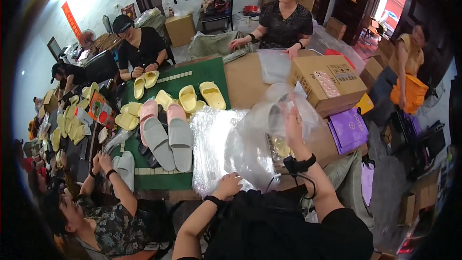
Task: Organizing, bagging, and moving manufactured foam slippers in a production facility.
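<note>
My right hand is raised above the table's right half, its fingers smeared by motion and closed on a clear plastic bag. The bag spreads around the hand, and its contents, if any, cannot be made out. Low in front of me, my left hand rests at the near edge of a stack of shiny clear plastic bags. Its fingers look loosely bent, with something small and white at the fingertips. Just under my right wrist, a yellow slipper shows through clear plastic.
Grey slippers, pink slippers and several yellow slippers lie on the green mat. A cardboard box stands at right beside purple bags. Several people work around the table; one stands opposite near flat clear bags.
</note>
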### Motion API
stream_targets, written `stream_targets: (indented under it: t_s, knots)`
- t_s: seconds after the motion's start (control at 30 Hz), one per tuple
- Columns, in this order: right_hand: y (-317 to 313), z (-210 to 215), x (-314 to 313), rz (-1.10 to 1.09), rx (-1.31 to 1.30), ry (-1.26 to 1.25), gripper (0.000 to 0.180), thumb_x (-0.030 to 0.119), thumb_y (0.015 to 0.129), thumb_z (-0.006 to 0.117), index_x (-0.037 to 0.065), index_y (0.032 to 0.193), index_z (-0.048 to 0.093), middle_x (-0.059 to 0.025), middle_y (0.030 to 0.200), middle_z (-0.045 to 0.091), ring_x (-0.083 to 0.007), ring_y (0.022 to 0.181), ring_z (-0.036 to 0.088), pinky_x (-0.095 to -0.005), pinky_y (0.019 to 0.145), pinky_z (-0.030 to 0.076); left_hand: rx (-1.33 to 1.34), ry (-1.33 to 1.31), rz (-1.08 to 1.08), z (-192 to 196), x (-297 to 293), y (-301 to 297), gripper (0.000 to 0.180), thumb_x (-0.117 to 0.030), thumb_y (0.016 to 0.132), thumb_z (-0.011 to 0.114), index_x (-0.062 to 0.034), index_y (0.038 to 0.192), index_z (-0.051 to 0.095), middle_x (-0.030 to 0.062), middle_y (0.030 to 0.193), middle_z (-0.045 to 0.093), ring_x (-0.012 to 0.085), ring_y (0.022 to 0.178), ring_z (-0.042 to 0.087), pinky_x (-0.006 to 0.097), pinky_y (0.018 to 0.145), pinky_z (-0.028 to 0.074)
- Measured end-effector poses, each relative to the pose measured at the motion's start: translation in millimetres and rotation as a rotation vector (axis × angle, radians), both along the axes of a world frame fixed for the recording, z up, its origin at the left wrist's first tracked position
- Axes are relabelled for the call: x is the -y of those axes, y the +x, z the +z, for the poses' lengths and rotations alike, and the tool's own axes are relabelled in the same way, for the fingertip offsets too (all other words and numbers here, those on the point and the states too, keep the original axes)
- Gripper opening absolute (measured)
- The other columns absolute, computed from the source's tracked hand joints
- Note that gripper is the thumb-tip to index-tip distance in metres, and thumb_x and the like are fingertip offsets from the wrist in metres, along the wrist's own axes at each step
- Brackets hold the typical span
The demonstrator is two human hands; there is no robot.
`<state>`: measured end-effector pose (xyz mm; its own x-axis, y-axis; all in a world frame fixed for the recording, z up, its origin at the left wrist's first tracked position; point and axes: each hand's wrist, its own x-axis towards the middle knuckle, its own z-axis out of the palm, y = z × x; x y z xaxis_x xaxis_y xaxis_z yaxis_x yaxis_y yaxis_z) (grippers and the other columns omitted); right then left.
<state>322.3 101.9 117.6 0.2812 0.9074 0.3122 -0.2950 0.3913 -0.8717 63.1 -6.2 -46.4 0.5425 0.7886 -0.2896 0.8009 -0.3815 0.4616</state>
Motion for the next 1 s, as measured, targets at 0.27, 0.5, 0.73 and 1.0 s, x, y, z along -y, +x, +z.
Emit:
stream_targets:
  t_s: [0.27,0.5,0.73,1.0]
  knots:
    - [32,-79,27,-0.219,0.136,-0.579,0.044,0.029,0.089,0.046,0.001,0.122,0.045,-0.0171,0.120,0.049,-0.0222,0.103,0.050,-0.0308,0.086,0.039,-0.034,-0.014,0.028,2,3,1,0.036,-0.032,0.079,0.055,-0.0180,0.113,0.056,0.0065,0.122,0.045,0.0300,0.112,0.043,0.047,0.094,0.034]
    - [27,-115,60,0.629,1.634,-0.737,0.033,0.029,0.085,0.051,0.002,0.103,0.060,-0.0133,0.092,0.064,-0.0173,0.085,0.060,-0.0335,0.071,0.046,-0.023,0.059,0.023,5,10,-3,0.035,-0.030,0.080,0.054,-0.0186,0.114,0.055,0.0060,0.122,0.046,0.0314,0.111,0.044,0.048,0.092,0.036]
    - [-65,-117,83,1.082,1.182,-0.495,0.046,0.035,0.086,0.052,0.009,0.124,0.047,-0.0165,0.109,0.056,-0.0255,0.097,0.055,-0.0322,0.084,0.043,0.497,-0.010,0.409,17,-9,-17,0.019,-0.011,0.081,0.053,-0.0041,0.096,0.062,0.0146,0.101,0.059,0.0307,0.087,0.058,0.035,0.075,0.047]
    - [-86,-166,90,1.089,1.269,-0.504,0.055,0.037,0.086,0.051,0.006,0.129,0.038,-0.0208,0.132,0.033,-0.0346,0.118,0.038,-0.0365,0.097,0.034,1.167,-0.044,1.075,15,-51,-91,0.028,-0.003,0.085,0.044,-0.0032,0.113,0.046,0.0084,0.092,0.053,0.0158,0.073,0.056,0.027,0.065,0.049]
